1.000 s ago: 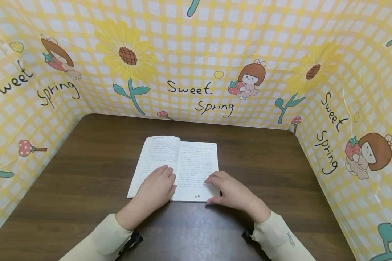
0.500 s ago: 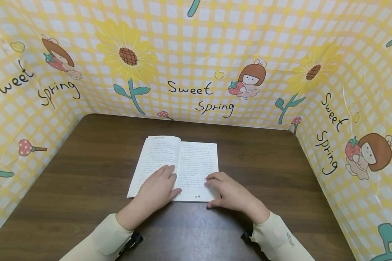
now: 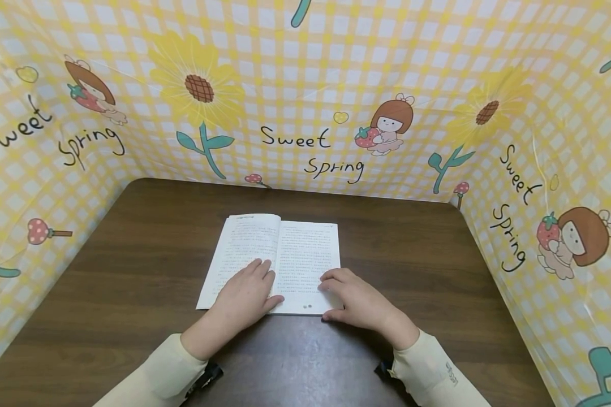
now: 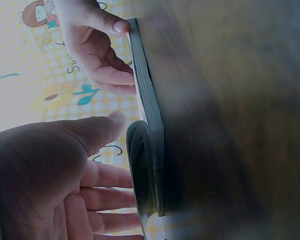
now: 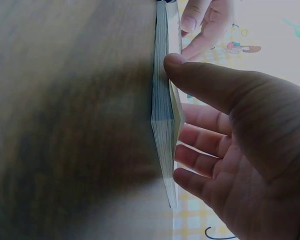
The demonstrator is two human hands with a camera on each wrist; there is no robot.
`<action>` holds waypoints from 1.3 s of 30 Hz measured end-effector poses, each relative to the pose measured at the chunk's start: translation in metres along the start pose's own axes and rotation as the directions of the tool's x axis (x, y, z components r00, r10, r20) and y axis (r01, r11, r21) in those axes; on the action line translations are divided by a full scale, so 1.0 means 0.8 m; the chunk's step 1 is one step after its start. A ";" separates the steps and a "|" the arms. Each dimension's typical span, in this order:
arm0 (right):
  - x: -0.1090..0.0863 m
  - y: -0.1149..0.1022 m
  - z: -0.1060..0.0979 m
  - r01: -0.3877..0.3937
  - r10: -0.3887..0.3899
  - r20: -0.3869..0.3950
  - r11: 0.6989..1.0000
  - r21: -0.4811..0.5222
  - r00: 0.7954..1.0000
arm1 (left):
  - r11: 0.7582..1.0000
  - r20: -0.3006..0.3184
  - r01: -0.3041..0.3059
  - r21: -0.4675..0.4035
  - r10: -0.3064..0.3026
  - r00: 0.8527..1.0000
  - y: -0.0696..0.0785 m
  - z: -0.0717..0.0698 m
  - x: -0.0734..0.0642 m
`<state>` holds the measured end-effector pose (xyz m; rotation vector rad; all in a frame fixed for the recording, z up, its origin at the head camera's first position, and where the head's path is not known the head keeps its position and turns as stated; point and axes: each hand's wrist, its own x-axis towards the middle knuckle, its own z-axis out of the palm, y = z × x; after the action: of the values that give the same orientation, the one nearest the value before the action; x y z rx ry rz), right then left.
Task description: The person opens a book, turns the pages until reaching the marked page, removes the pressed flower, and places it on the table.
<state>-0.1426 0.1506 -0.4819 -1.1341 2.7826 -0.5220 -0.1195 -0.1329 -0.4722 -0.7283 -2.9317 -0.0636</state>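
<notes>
An open book (image 3: 306,249) with printed text on both pages lies on the brown wooden table (image 3: 412,243). My left hand (image 3: 246,288) rests on the lower part of the left page, fingers extended and thumb spread past the centre fold. In the left wrist view the left-hand leaves (image 4: 139,160) bow up beside the thicker page block (image 4: 149,95). Over the lower right corner is my right hand (image 3: 364,299), fingers lightly bent on the right page. Its thumb (image 5: 205,80) touches the book's bottom edge in the right wrist view.
A yellow-checked cloth (image 3: 305,68) printed with flowers and cartoon figures stands as a wall along the back and both sides of the table. Dark straps (image 3: 209,376) show under the cream sleeves (image 3: 153,370).
My left thumb has spread out to the right over the fold. The right hand has shifted only slightly, and the book lies almost as before.
</notes>
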 end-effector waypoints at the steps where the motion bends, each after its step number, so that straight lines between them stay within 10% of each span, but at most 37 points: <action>1: 0.000 0.000 0.000 0.000 0.000 0.001 1.000 -0.002 1.000 | 1.000 -0.003 0.000 0.001 0.000 1.000 0.000 0.000 0.000; 23: -0.007 0.022 -0.021 0.190 -0.191 -0.021 0.980 -0.052 0.981 | 1.000 -0.037 -0.010 0.005 0.010 0.999 0.000 0.002 -0.001; 39: -0.004 0.011 -0.029 -0.019 0.048 -0.170 0.985 0.173 0.984 | 1.000 -0.021 -0.018 0.023 0.019 1.000 0.004 0.001 -0.002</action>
<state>-0.1509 0.1646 -0.4634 -1.0501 2.8266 -0.8766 -0.1165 -0.1312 -0.4730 -0.7467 -2.8999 -0.0366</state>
